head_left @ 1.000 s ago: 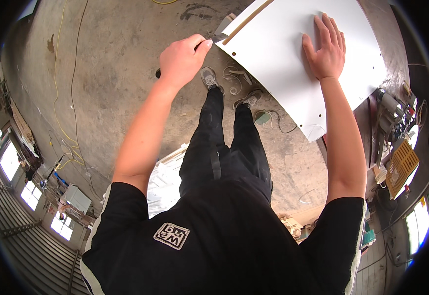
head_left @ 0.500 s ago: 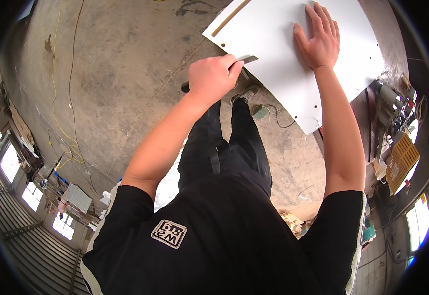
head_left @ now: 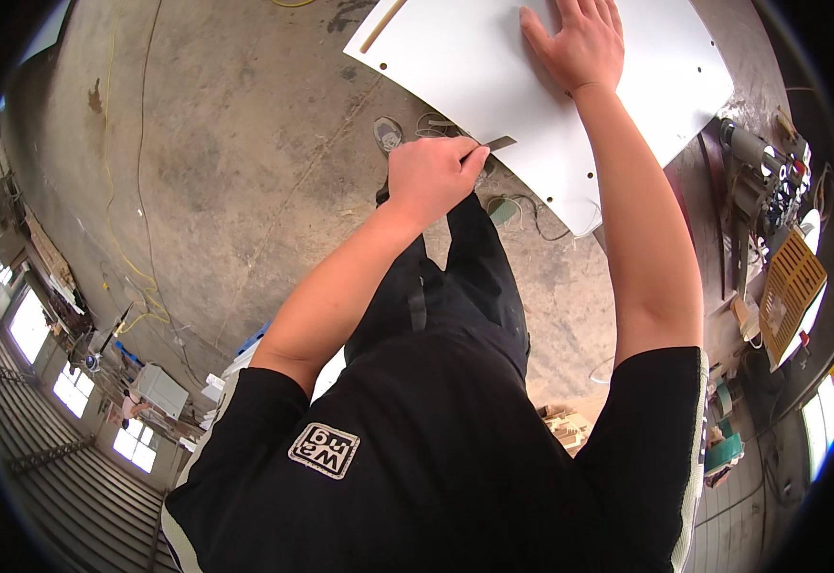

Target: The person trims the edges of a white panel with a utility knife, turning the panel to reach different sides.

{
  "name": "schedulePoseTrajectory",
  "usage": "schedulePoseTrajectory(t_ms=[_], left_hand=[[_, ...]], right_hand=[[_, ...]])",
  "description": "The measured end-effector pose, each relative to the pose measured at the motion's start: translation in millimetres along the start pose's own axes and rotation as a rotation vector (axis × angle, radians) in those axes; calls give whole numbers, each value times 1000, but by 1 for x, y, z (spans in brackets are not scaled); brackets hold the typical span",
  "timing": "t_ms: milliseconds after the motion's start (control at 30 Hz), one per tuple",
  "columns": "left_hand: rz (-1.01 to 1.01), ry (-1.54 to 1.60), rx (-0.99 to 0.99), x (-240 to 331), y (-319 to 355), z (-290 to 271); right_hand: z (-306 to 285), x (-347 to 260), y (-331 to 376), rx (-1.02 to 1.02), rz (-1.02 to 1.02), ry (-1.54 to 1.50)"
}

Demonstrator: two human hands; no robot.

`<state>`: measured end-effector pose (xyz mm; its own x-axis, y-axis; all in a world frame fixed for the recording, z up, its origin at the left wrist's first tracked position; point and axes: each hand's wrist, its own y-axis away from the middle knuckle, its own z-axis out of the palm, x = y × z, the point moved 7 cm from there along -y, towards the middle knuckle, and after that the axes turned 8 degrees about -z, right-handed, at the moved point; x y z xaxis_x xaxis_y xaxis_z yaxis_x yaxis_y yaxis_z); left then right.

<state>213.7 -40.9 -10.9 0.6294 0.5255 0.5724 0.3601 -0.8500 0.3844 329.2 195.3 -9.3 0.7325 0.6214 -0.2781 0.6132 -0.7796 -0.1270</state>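
Observation:
A white panel [head_left: 469, 67] with small dark holes along its edges and a brown slot near its far left corner lies in front of me. On its face my right hand [head_left: 587, 46] rests flat, fingers spread. At the panel's near left edge, my left hand [head_left: 434, 174] is closed around a hand tool with a flat grey blade [head_left: 503, 143]. The blade's end reaches over the panel's rim, low against it. My fist hides most of the handle, so I cannot tell whether it is a knife or a file.
Below the panel, a grey shoe [head_left: 388, 134] and a loose cord [head_left: 543, 222] show on the concrete floor [head_left: 235, 143]. A yellow hose [head_left: 140, 272] runs along the left. To the right are metal machine parts [head_left: 756, 177] and a tan slotted panel [head_left: 789, 301].
My left hand has slid with the tool along the panel's edge, toward me and to the right. The panel and right hand appear further left and higher in view.

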Motion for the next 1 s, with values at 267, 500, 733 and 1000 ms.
schedulePoseTrajectory(t_ms=[267,500,733,1000], left_hand=[[-175,-16,71,-24,-23,-30],[-155,76,127,-31,-18,-16],[-97,21,84,-3,4,1],[-68,18,119,1,10,7]], right_hand=[[1,6,2,43,-53,-30],[3,6,4,50,-36,-41],[4,5,4,88,-63,-32],[-1,3,3,60,-35,-28]])
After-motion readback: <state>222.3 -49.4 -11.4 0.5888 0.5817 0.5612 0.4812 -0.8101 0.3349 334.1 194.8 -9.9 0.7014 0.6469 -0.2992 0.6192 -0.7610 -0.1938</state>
